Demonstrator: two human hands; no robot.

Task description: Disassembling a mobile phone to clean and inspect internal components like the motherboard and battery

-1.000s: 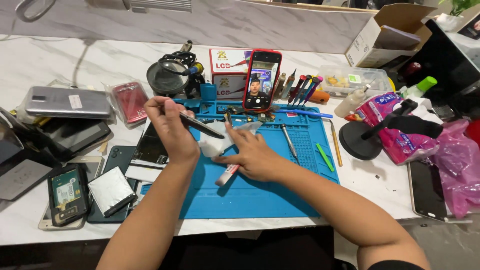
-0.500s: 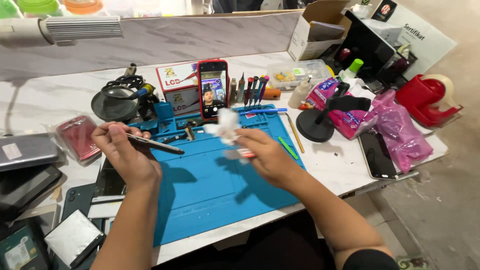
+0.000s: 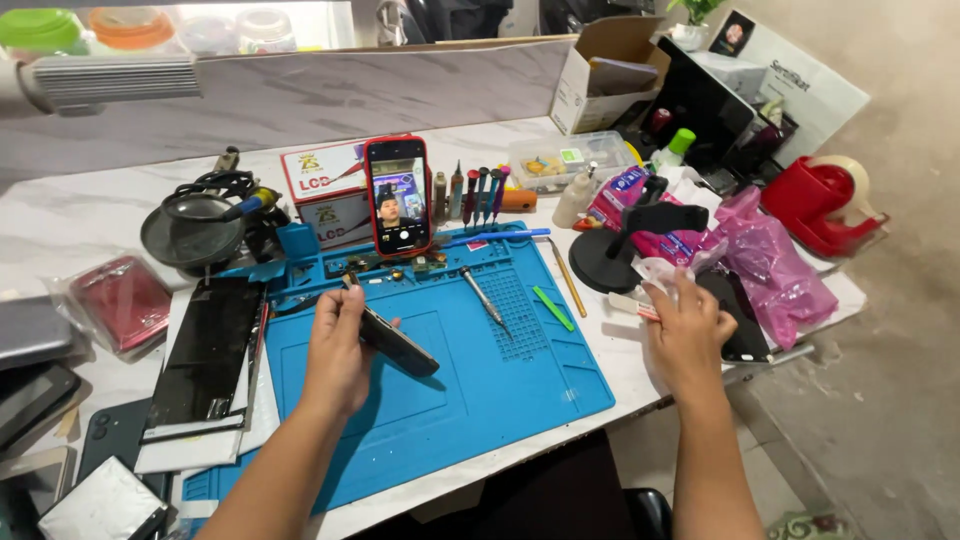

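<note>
A white marble-pattern desk (image 3: pixel 90 225) stands against a low marble wall, and a blue work mat (image 3: pixel 480 390) covers its middle. At 12 o'clock on the mat a red phone (image 3: pixel 399 196) stands upright with its screen lit. At 1 o'clock from it, a clear plastic box (image 3: pixel 556 160) holds small yellow and green parts. At 1 o'clock, further back, an open cardboard box (image 3: pixel 590 85) has some flat papers inside. At 9 o'clock a round dark dish (image 3: pixel 190 232) carries coiled cables and a tool with a yellow grip.

The left hand (image 3: pixel 338 350) is over the mat, a little left of its centre. Its fingers are closed around a dark flat phone part (image 3: pixel 398 342). The long axis of this part runs from 10 o'clock to 4 o'clock, and the free end points down to 4 o'clock, just above the mat. The mat is free at the front and right of this hand, apart from a screwdriver (image 3: pixel 485 297) and a green pry tool (image 3: pixel 552 308) at 2 o'clock.

The right hand (image 3: pixel 688 335) is at 3 o'clock, beyond the mat edge and near the desk's front corner. Its fingers pinch a white crumpled wipe (image 3: pixel 658 272), just beside a black round stand (image 3: pixel 620 255) and pink plastic bags (image 3: pixel 775 270). Here the space is tight.
</note>
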